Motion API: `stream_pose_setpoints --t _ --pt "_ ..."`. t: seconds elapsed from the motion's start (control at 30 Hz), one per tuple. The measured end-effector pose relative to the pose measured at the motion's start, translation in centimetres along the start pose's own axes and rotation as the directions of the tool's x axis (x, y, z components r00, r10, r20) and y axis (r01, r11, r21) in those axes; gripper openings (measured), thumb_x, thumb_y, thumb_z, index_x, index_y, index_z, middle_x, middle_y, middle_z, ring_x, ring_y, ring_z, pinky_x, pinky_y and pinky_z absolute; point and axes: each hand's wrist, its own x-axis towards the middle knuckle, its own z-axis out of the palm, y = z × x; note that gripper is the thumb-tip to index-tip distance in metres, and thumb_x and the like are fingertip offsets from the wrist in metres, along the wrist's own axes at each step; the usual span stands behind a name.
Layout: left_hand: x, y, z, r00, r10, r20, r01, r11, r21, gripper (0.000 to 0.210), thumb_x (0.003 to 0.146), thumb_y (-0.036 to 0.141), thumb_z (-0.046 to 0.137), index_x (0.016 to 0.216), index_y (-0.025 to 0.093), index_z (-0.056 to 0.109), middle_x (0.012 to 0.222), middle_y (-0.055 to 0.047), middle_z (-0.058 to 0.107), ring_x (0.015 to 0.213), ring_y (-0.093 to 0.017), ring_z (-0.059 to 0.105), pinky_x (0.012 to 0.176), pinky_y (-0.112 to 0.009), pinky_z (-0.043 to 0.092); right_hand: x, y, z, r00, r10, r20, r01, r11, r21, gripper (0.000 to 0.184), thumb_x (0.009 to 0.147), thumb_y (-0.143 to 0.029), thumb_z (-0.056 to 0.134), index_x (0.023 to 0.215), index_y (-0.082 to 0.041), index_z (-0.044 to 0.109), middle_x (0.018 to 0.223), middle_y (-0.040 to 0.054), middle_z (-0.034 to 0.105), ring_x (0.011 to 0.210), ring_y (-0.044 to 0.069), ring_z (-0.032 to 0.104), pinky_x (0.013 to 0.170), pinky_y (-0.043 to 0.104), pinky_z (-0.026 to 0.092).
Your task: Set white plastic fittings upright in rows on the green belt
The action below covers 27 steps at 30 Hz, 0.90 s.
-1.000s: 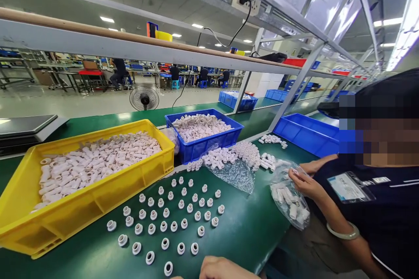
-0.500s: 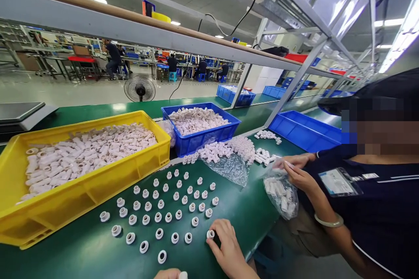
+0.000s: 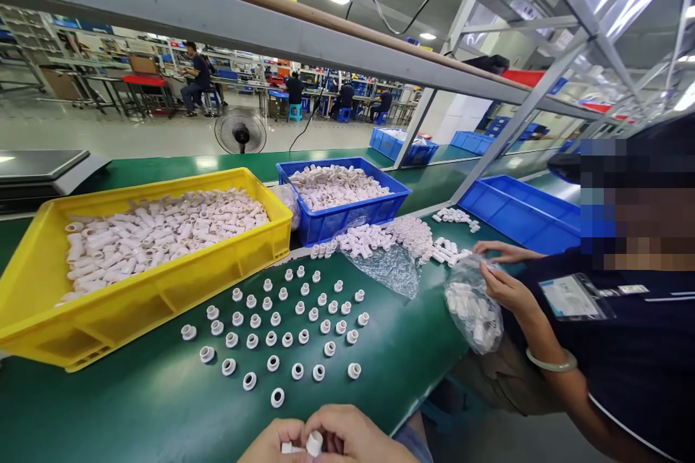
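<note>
My left hand (image 3: 273,441) and my right hand (image 3: 347,435) are together at the bottom edge of the view, fingers closed around small white plastic pipe fittings. One fitting (image 3: 313,443) shows its round end between the hands, at my right fingertips. Another white piece (image 3: 287,447) lies at my left fingers. How the two pieces meet is partly hidden by the fingers. In front of my hands, several flanged white fittings (image 3: 277,397) stand apart from each other in loose rows on the green tabletop (image 3: 163,405).
A yellow crate (image 3: 179,315) and a blue crate (image 3: 352,217) hold white fittings. More fittings (image 3: 366,239) lie piled on a clear plastic bag (image 3: 388,275). On the right, a co-worker's hands (image 3: 504,282) hold a bag of fittings (image 3: 475,311). A shelf rail (image 3: 304,61) crosses above.
My right hand has let go of a flanged fitting, which stands on the table, and moved down to meet my left hand. The camera view has tilted slightly downward.
</note>
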Motion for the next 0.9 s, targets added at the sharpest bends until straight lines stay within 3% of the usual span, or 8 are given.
stream_pose_setpoints --t 0.17,0.27,0.37,0.43,0.5,0.6,0.7,0.9 --pt "0.3 -1.1 -1.0 1.0 -0.001 -0.013 0.001 1.0 0.01 0.043 0.057 0.051 0.07 0.071 0.013 0.055 0.059 0.002 0.049 0.053 -0.007 0.038 0.053 -0.021 0.023 -0.7 -1.2 -1.1 0.983 0.15 -0.105 -0.152 0.988 -0.016 0.017 0.069 -0.018 0.057 0.086 -0.018 0.056 0.069 -0.004 0.052 0.057 0.006 0.045 0.051 0.014 0.033" --pt "0.4 -1.4 -1.1 1.0 -0.019 0.009 0.021 0.987 -0.157 0.027 0.064 0.034 0.065 0.078 0.014 0.054 0.065 -0.003 0.058 0.051 -0.008 0.045 0.05 -0.02 0.023 -1.0 -1.6 -1.5 0.953 0.218 -0.208 -0.247 0.961 -0.123 0.014 0.064 -0.012 0.053 0.077 -0.017 0.051 0.061 -0.005 0.049 0.054 0.007 0.044 0.049 0.016 0.031" --pt "0.2 -1.3 -1.1 0.999 -0.013 0.046 0.028 0.943 -0.331 0.032 0.053 0.009 0.054 0.084 0.014 0.054 0.076 -0.006 0.063 0.058 -0.011 0.055 0.052 -0.02 0.028 -1.4 -1.4 -1.4 0.961 0.201 -0.188 -0.238 0.951 -0.199 0.016 0.066 -0.011 0.05 0.081 -0.017 0.051 0.073 -0.0014 0.056 0.063 0.01 0.049 0.057 0.018 0.037" --pt "0.0 -1.2 -1.0 0.998 -0.017 0.057 0.037 0.924 -0.381 0.039 0.049 0.005 0.049 0.087 0.014 0.054 0.08 -0.007 0.064 0.061 -0.013 0.058 0.054 -0.021 0.032 -1.6 -1.0 -1.2 0.981 0.136 -0.14 -0.164 0.961 -0.221 0.024 0.072 -0.012 0.047 0.095 -0.019 0.051 0.087 0.0018 0.057 0.075 0.012 0.053 0.067 0.02 0.04" --pt "-0.1 -1.1 -1.0 0.999 -0.033 0.037 0.045 0.918 -0.393 0.034 0.058 0.008 0.052 0.092 0.013 0.055 0.079 -0.008 0.064 0.059 -0.012 0.058 0.052 -0.02 0.032 -1.7 -0.5 -0.9 0.993 0.053 -0.106 -0.076 0.971 -0.226 0.025 0.079 -0.014 0.041 0.102 -0.021 0.05 0.094 0.0031 0.056 0.083 0.013 0.053 0.074 0.022 0.041" --pt "-0.2 -1.1 -0.8 0.998 -0.062 -0.01 0.054 0.935 -0.351 0.034 0.075 0.031 0.054 0.101 0.009 0.055 0.07 -0.01 0.064 0.049 -0.01 0.054 0.044 -0.019 0.027 -1.7 0.2 -0.5 0.985 -0.008 -0.174 -0.028 0.978 -0.204 0.021 0.084 -0.017 0.036 0.1 -0.02 0.05 0.093 0.0037 0.057 0.084 0.013 0.054 0.076 0.022 0.042" --pt "-0.2 -0.9 -0.6 0.995 -0.095 -0.04 0.08 0.954 -0.288 0.046 0.075 0.045 0.056 0.1 0.006 0.058 0.063 -0.01 0.064 0.047 -0.009 0.052 0.044 -0.018 0.028 -1.5 1.0 -0.1 0.951 0.012 -0.309 -0.085 0.971 -0.224 0.017 0.082 -0.018 0.042 0.097 -0.019 0.05 0.1 0.0055 0.054 0.085 0.014 0.054 0.077 0.022 0.042" --pt "-0.1 -0.6 -0.3 0.996 -0.082 -0.021 0.074 0.964 -0.255 0.037 0.068 0.042 0.066 0.088 0.011 0.059 0.057 -0.004 0.062 0.041 -0.004 0.047 0.04 -0.015 0.024 -0.9 2.9 0.9 0.909 0.075 -0.41 -0.229 0.913 -0.338 0.012 0.081 -0.018 0.044 0.088 -0.019 0.053 0.083 0.0028 0.053 0.076 0.014 0.052 0.068 0.024 0.041"
